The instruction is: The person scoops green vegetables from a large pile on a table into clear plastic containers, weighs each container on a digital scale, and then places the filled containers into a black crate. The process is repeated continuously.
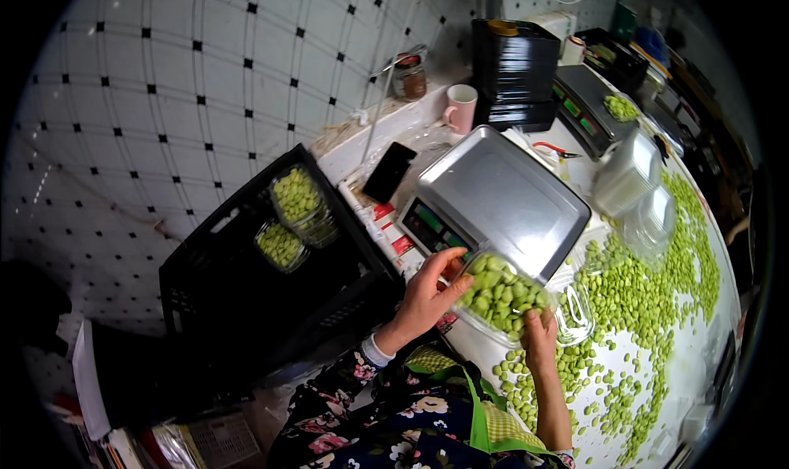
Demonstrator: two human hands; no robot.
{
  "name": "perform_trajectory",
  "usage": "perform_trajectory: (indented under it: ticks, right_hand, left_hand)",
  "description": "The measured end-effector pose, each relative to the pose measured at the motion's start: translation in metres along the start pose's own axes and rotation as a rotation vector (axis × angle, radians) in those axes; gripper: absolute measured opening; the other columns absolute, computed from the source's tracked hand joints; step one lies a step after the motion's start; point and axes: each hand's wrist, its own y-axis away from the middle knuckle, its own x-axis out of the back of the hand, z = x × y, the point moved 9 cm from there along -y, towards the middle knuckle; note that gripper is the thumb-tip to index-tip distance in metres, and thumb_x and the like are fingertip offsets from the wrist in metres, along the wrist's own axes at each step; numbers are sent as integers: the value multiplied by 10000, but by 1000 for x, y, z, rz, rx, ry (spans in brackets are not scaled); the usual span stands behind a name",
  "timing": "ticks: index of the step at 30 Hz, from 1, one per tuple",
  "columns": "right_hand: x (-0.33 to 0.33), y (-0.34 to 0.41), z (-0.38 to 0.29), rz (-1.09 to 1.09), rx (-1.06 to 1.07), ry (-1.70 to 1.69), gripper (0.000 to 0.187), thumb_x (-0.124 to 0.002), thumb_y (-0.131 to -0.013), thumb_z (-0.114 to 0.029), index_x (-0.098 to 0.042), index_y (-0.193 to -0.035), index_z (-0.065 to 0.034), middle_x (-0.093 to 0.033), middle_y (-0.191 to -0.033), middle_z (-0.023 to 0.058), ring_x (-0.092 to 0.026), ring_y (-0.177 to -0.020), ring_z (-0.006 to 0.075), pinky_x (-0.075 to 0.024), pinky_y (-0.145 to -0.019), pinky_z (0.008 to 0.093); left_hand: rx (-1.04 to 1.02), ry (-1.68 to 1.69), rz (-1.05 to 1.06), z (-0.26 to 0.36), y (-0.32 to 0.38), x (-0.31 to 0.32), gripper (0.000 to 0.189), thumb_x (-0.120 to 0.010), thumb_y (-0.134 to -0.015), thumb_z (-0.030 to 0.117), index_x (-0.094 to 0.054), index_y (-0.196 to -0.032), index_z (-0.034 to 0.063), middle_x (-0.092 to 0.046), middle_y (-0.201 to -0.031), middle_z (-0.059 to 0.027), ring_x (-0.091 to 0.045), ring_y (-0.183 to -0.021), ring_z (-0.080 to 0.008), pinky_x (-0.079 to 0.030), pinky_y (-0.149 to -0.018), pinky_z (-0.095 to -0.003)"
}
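Between my two hands is a clear plastic tub of shelled green beans [502, 293]. My left hand [428, 293] grips its left side with thumb and fingers. On the near right corner, my right hand [539, 339] has its thumb over the tub's edge. Just beyond the tub lies the bare steel pan of a weighing scale [505, 191], whose display [431, 219] is partly hidden by my left hand. To the right of the tub is an empty clear lid or tub [574, 313]. Loose green beans [641, 290] spread over the white table.
At left, a black crate [345, 284] holds several filled tubs [297, 194]. Stacked clear tubs [629, 173] stand beyond the beans. A phone [389, 172], pink mug [460, 108], black tray stack [515, 68], red-handled pliers [555, 149] and second scale [595, 108] sit toward the back.
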Motion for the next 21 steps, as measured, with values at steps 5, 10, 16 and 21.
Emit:
perform_trajectory:
  ticks: [5,10,16,21]
  right_hand:
    - [-39,0,-28,-26,201,75,477,-653,-815,-425,-529,-1022,-13,-563,-678,15,-455,-472,54,-339,-405,188]
    - [-108,17,-38,-508,110,-84,481,-648,-834,-329,-503,-1168,-15,-606,-780,32,-592,-661,97,-444,-523,204]
    - [-17,18,25,-237,-7,155,160,-565,-884,-124,-606,-999,-21,-628,-797,29,-541,-605,64,-423,-539,190]
    - [27,36,63,-92,-82,57,117,-556,-890,-120,-615,-947,-36,-615,-762,24,-502,-555,55,-385,-502,185]
  left_hand:
    - [193,647,45,0,33,3,439,-571,-913,197,-419,-1276,2,-549,-1090,-44,-528,-964,-116,-469,-784,-236]
    - [57,247,496,2,57,128,274,-531,-931,208,-561,-1113,4,-603,-984,-24,-533,-852,-80,-444,-748,-214]
    - [-35,172,1165,-30,110,344,405,-530,-923,350,-546,-1097,-15,-620,-1000,-85,-601,-857,-144,-493,-742,-277]
    - [283,327,1297,-155,161,449,485,-586,-857,469,-573,-1030,17,-630,-935,-79,-623,-755,-167,-503,-580,-290]
